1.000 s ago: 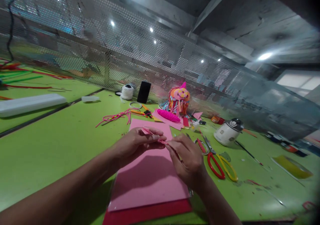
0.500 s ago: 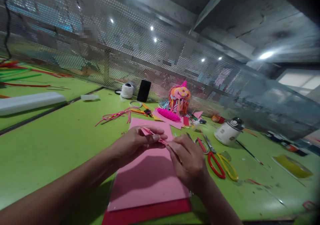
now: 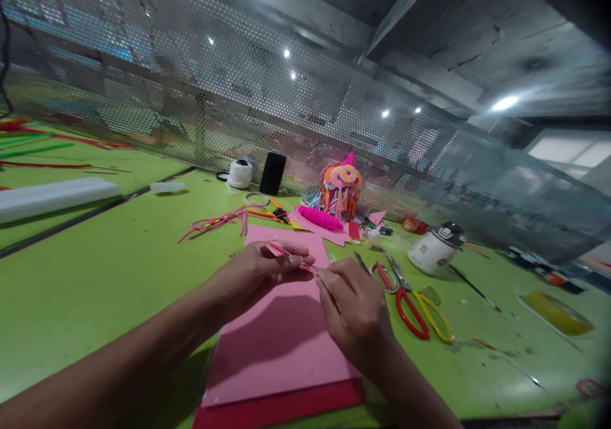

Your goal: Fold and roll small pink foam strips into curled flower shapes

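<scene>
Pink paper strip (image 3: 277,249) gripped in left hand (image 3: 267,270), pinched at its narrow end by right hand (image 3: 358,308), above the pink sheet (image 3: 286,346). Slants lengthwise, wide end pointing left and away, narrow end right and nearer. Right of the sheet, scissors (image 3: 405,284); beyond its far edge, tasselled figure (image 3: 342,188); beneath its near edge, red sheet (image 3: 281,407).

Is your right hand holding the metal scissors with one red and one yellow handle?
No, the scissors lie on the glossy green table, to the right of the right hand.
</scene>
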Tool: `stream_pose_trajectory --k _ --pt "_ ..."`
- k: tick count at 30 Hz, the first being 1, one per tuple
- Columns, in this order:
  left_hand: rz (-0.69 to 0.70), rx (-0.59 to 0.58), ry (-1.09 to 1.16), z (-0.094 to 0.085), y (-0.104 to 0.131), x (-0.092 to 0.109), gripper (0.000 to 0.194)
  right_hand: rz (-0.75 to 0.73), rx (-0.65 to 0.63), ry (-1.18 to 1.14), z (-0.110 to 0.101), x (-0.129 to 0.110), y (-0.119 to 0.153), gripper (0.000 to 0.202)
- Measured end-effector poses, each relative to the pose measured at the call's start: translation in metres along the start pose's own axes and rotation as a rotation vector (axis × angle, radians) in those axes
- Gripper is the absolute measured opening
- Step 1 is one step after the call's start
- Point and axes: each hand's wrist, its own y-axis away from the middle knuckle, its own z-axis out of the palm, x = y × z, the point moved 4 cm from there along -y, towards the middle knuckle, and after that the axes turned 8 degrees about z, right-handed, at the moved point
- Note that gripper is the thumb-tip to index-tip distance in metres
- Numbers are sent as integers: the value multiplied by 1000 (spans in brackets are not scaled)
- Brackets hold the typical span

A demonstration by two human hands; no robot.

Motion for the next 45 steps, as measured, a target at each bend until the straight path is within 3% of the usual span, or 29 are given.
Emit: stream_pose_trajectory --k 9,24,45 --pt "-41 -2 32 1 0 0 15 45 -31 -153 -4 1 -2 11" --pt "-34 -34 34 2 2 -1 17 13 -33 -122 -5 4 1 12" --pt "-47 63 -32 6 4 2 28 -2 -70 -114 -5 -1 1 12"
